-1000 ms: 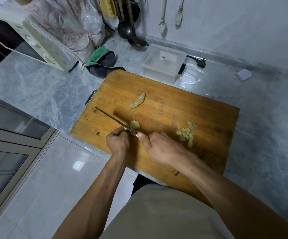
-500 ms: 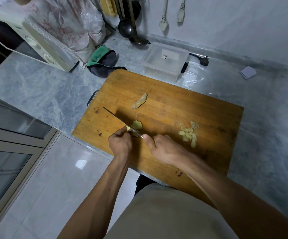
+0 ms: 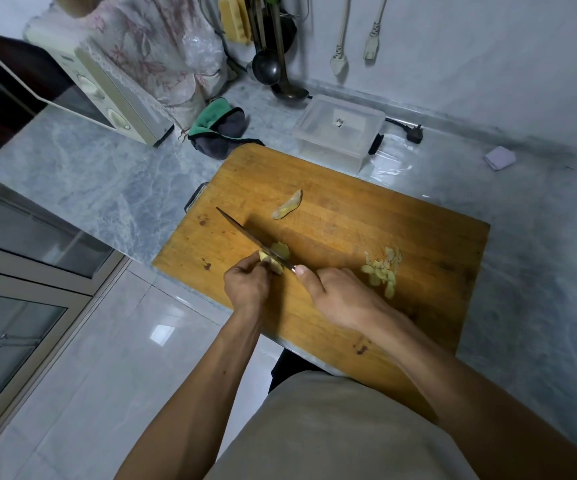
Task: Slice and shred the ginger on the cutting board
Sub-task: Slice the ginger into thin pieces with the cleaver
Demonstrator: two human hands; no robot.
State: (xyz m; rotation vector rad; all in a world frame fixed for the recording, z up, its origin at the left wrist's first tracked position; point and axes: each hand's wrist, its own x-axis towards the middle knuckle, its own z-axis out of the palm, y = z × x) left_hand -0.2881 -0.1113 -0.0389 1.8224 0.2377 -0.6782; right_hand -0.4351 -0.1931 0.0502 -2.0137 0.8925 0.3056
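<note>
My left hand [image 3: 247,284] pinches the pale yellow ginger knob [image 3: 275,259] near the rectangular wooden cutting board's [image 3: 349,216] six o'clock edge, pinning it so it cannot roll. My right hand [image 3: 337,294] grasps the handle of the dark steel knife [image 3: 245,233], its tip toward ten o'clock and its blade across the knob. Finished slices [image 3: 384,268] lie at three o'clock, and an uncut piece [image 3: 287,205] waits at twelve.

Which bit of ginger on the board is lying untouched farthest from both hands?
The long ginger piece at the far middle of the cutting board, beyond the knife; the other ginger lies beside the hands.
</note>
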